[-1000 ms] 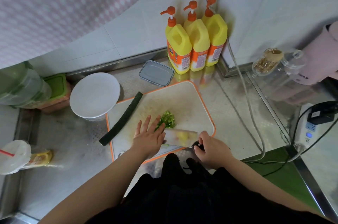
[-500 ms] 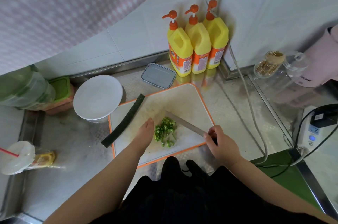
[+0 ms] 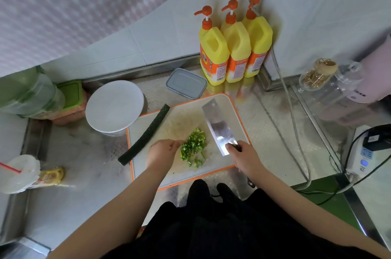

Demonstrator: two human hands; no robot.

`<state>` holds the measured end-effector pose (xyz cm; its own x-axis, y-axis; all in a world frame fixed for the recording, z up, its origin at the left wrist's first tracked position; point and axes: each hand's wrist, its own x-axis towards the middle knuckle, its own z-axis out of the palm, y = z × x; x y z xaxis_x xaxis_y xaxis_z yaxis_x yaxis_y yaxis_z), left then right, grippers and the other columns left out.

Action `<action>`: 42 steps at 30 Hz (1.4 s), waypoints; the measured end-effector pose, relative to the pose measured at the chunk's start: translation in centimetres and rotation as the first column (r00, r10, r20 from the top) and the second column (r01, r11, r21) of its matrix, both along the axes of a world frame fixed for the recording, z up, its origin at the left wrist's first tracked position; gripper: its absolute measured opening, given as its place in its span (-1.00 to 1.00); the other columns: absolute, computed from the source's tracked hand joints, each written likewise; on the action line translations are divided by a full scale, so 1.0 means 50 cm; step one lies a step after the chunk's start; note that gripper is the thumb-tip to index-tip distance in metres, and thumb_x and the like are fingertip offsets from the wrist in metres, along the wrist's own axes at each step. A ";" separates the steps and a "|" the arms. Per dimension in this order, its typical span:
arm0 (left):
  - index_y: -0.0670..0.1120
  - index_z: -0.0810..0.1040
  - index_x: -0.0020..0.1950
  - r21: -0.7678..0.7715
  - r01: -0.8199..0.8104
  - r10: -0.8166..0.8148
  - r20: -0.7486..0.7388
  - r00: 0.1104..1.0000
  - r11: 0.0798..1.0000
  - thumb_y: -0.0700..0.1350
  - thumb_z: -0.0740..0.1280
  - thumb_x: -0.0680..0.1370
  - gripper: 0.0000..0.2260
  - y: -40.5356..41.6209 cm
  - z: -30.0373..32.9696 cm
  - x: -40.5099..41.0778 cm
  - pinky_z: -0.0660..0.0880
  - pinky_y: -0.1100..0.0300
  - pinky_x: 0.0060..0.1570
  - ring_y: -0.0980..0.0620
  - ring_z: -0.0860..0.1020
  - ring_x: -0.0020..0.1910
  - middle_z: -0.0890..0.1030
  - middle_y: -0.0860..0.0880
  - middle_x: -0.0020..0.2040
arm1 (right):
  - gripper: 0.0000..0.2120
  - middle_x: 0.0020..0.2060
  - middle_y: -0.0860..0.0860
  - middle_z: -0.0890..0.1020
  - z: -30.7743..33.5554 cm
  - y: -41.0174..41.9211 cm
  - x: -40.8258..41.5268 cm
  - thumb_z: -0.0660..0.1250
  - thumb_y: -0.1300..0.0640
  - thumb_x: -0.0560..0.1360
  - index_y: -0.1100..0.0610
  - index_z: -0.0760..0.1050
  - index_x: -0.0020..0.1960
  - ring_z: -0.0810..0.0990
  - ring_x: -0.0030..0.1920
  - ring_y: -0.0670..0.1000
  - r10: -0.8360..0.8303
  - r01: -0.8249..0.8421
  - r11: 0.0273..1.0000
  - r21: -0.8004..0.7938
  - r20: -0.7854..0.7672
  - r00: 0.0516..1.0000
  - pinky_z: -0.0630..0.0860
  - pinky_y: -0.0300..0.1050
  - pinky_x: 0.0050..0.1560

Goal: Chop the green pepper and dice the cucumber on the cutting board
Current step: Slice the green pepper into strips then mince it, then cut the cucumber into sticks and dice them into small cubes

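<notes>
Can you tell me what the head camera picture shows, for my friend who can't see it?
A person's right hand holds a cleaver flat over an orange-edged cutting board, while the left hand touches a pile of chopped green pepper. A long dark cucumber lies uncut across the board's left edge.

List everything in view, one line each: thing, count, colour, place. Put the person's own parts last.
cutting board: 1, white with orange rim, centre of the steel counter
chopped green pepper: 1 pile, green, middle of the board
cucumber: 1, dark green, whole, lying across the board's left edge
cleaver: 1, silver, over the board's right side
bowl: 1, white, left of the board
pump bottles: 3, yellow with orange pumps, back corner
container lid: 1, grey, behind the board
power strip: 1, white, far right
left hand: 1, beside the pepper pile
right hand: 1, grips the cleaver handle
</notes>
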<state>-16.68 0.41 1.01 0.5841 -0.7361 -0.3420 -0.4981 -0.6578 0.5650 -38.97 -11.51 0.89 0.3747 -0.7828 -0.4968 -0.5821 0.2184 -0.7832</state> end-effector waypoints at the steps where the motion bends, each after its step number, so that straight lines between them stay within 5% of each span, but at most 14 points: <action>1: -0.03 0.63 0.18 -0.080 -0.039 0.043 0.053 0.998 0.996 0.03 0.23 0.62 -0.74 0.010 -0.005 0.006 0.48 0.06 0.11 -0.07 0.56 0.12 0.65 -0.02 0.12 | -0.66 -0.46 0.05 0.33 0.000 0.000 0.003 0.29 -0.01 0.50 0.13 0.24 -0.30 0.32 -0.48 0.00 0.079 -0.079 0.997 -0.003 -0.016 0.997 0.30 -0.10 -0.41; 6: -0.10 0.50 0.32 -0.235 -0.251 0.306 0.237 0.922 0.939 -0.22 0.19 0.60 -0.70 0.056 -0.024 0.040 0.34 -0.02 0.24 -0.15 0.41 0.22 0.54 -0.08 0.22 | -0.66 -0.37 -0.01 0.45 0.007 0.031 0.038 0.24 -0.06 0.55 0.07 0.27 -0.31 0.44 -0.28 0.01 0.592 -0.635 0.767 -0.093 -0.282 0.755 0.26 -0.10 -0.27; 8: -0.09 0.49 0.33 -0.228 -0.346 0.392 0.204 0.897 0.910 -0.22 0.16 0.61 -0.69 0.068 -0.026 0.055 0.33 -0.03 0.26 -0.16 0.38 0.23 0.53 -0.09 0.23 | -0.68 -0.22 0.08 0.54 0.009 0.051 0.056 0.19 -0.08 0.57 0.07 0.27 -0.26 0.49 -0.15 0.08 0.686 -0.771 0.629 -0.100 -0.395 0.611 0.26 -0.11 -0.21; 11: -0.04 0.49 0.32 -0.220 -0.391 0.431 0.184 0.883 0.894 -0.20 0.16 0.61 -0.69 0.078 -0.026 0.069 0.31 -0.04 0.26 -0.12 0.37 0.24 0.52 -0.08 0.21 | -0.73 -0.10 0.13 0.58 0.002 0.068 0.079 0.17 -0.08 0.57 0.08 0.31 -0.20 0.54 -0.03 0.14 0.711 -0.820 0.565 -0.091 -0.450 0.540 0.29 -0.11 -0.18; 16: -0.04 0.49 0.30 -0.203 -0.343 0.384 0.225 0.895 0.917 -0.19 0.17 0.61 -0.71 0.087 -0.031 0.074 0.32 -0.02 0.22 -0.11 0.36 0.20 0.52 -0.04 0.23 | -0.66 -0.18 0.11 0.53 -0.006 0.034 0.092 0.18 -0.07 0.57 0.06 0.26 -0.31 0.54 -0.03 0.14 0.656 -0.748 0.662 -0.045 -0.447 0.608 0.29 -0.10 -0.19; 21: -0.03 0.40 0.42 -0.090 -0.241 0.257 0.284 0.924 0.966 -0.14 0.20 0.60 -0.62 0.074 -0.036 0.076 0.24 -0.06 0.37 -0.10 0.29 0.38 0.39 0.02 0.42 | -0.70 -0.11 0.15 0.59 -0.016 -0.031 0.085 0.20 -0.05 0.56 0.18 0.45 -0.15 0.54 -0.03 0.15 0.514 -0.621 0.779 -0.083 -0.483 0.709 0.32 -0.08 -0.17; 25: -0.03 0.20 0.54 0.063 -0.136 0.107 0.340 0.934 0.989 -0.06 0.17 0.62 -0.52 0.060 -0.046 0.091 0.03 -0.02 0.49 -0.06 0.09 0.53 0.18 0.01 0.55 | -0.63 -0.36 0.02 0.41 -0.015 -0.063 0.084 0.20 -0.04 0.55 0.04 0.20 -0.37 0.43 -0.19 0.08 0.384 -0.499 0.859 -0.112 -0.504 0.774 0.25 -0.13 -0.22; 28: -0.04 0.08 0.58 0.135 -0.138 0.087 0.326 0.941 0.981 -0.01 0.16 0.63 -0.46 0.050 -0.050 0.104 0.00 -0.04 0.50 -0.07 0.04 0.54 0.11 -0.02 0.57 | -0.65 -0.36 0.00 0.41 -0.009 -0.082 0.081 0.19 -0.03 0.54 0.06 0.23 -0.36 0.42 -0.21 0.09 0.294 -0.412 0.902 -0.132 -0.512 0.807 0.27 -0.13 -0.24; 31: -0.06 0.04 0.58 0.197 -0.116 0.053 0.300 0.953 0.974 -0.02 0.19 0.63 -0.43 0.046 -0.052 0.112 0.12 -0.09 0.47 -0.11 0.13 0.51 0.18 -0.07 0.53 | -0.72 -0.34 -0.01 0.45 -0.005 -0.094 0.081 0.16 -0.03 0.54 0.10 0.34 -0.27 0.45 -0.21 0.09 0.268 -0.374 0.920 -0.118 -0.508 0.818 0.28 -0.12 -0.29; 35: -0.04 0.05 0.57 0.225 -0.121 0.047 0.311 0.949 0.967 -0.16 0.21 0.61 -0.43 0.044 -0.049 0.117 0.25 -0.08 0.37 -0.14 0.26 0.41 0.28 -0.09 0.44 | -0.66 -0.41 -0.02 0.36 -0.002 -0.088 0.080 0.17 -0.03 0.54 0.10 0.21 -0.34 0.39 -0.27 0.09 0.255 -0.367 0.920 -0.139 -0.499 0.828 0.19 -0.12 -0.41; 42: -0.01 0.19 0.54 0.146 -0.021 -0.005 0.175 0.985 0.989 -0.26 0.15 0.56 -0.46 0.058 -0.046 0.120 0.36 -0.08 0.27 -0.11 0.25 0.33 0.29 -0.06 0.39 | -0.72 -0.29 0.02 0.57 0.023 -0.056 0.070 0.23 -0.13 0.55 0.09 0.35 -0.07 0.54 -0.26 0.10 0.221 -0.396 0.872 -0.287 -0.490 0.843 0.41 -0.09 -0.32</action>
